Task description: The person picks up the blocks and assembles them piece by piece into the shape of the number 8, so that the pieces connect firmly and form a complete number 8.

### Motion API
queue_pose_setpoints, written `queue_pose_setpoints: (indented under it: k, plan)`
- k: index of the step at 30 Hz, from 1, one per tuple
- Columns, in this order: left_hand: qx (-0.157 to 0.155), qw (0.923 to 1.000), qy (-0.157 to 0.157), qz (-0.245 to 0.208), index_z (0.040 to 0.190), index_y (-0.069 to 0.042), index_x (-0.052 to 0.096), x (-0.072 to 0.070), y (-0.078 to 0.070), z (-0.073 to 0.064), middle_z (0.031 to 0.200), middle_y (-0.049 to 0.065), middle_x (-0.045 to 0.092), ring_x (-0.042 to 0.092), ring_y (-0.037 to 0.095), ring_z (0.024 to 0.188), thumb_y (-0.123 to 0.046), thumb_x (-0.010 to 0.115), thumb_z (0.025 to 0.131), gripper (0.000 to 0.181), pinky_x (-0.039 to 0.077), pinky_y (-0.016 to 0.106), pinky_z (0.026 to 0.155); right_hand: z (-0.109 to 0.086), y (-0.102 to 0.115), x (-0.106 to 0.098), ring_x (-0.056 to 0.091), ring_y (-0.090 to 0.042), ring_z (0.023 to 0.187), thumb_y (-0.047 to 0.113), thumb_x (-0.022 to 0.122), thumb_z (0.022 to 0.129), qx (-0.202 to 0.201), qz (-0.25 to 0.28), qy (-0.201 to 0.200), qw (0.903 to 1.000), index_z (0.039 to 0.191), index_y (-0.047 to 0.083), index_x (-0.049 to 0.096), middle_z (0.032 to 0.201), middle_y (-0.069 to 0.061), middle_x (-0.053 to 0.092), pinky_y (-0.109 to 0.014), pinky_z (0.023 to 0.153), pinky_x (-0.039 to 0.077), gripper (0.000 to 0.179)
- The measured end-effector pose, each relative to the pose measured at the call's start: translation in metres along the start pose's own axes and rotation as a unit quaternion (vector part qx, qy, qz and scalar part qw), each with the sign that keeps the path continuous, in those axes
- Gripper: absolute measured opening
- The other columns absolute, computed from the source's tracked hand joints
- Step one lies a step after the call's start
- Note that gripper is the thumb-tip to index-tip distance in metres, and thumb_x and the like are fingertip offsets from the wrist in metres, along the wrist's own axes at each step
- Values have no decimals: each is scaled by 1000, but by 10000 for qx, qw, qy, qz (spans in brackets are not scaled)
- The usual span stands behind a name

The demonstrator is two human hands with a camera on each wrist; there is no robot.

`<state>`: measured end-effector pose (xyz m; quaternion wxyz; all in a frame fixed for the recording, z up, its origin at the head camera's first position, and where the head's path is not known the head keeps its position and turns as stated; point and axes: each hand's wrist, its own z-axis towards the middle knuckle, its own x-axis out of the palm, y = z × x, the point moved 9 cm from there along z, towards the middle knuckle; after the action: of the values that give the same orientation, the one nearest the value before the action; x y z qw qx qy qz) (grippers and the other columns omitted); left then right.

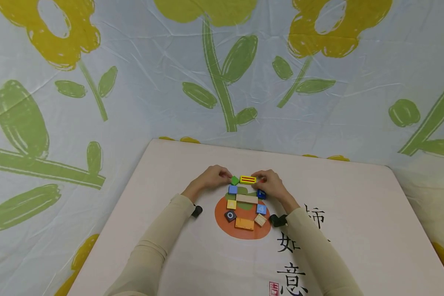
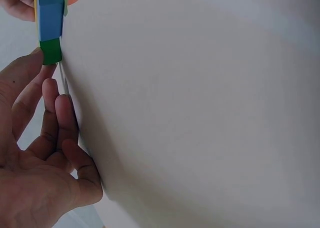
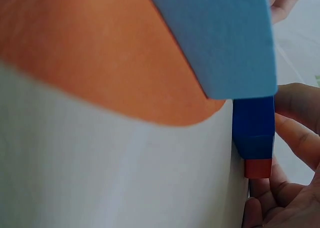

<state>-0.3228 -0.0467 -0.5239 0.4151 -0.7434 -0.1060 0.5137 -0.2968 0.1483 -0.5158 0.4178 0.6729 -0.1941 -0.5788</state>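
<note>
At the far end of a ring of toy blocks, my left hand [image 1: 214,176] pinches a green block [image 1: 234,180] between thumb and finger. Its other fingers are curled near the tabletop in the left wrist view. My right hand [image 1: 273,184] holds a small red block [image 3: 258,169] at its fingertips, partly hidden by the fingers. Between the hands lies a yellow block with red stripes [image 1: 248,179]. Just nearer are a blue block [image 1: 232,189] on the left and a dark blue block [image 1: 261,194] on the right, with a tan plank [image 1: 246,199] between the two sides.
Nearer lie a yellow square block [image 1: 231,204], a light blue block [image 1: 261,209], a black block with a ring [image 1: 230,215], an orange block [image 1: 244,224] and a striped wooden block [image 1: 260,220]. They sit on a printed orange fruit [image 1: 222,226]. A flowered cloth [image 1: 151,102] hangs behind the table.
</note>
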Motion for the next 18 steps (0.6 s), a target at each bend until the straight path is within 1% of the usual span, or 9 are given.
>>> queue_pose_setpoints:
  k: [9,14,18]
  plan:
    - [33,10000,-20,-42,107,-11,77,-1,-3,-2,88,-6,70,54,12,77,-12,66,95,17,45,28,76,-1,-2,0,56,-29,94,11,76,88,146,-29,-16,9999,117,6,72,109,-15,63,-46,79,46,30]
    - [46,9999,6,-99,109,-11,76,-1,-2,-2,88,-5,70,54,13,76,-13,65,95,18,45,29,75,-1,-3,0,57,-30,96,11,76,88,138,-22,-15,9999,118,6,72,109,-15,63,-49,81,46,30]
    - [145,9998,5,-96,109,-9,76,0,-3,-2,85,-5,68,52,12,74,-16,65,96,18,44,28,74,-1,-2,-1,57,-31,97,11,76,88,80,-45,-35,10000,117,5,72,109,-15,63,-50,83,46,30]
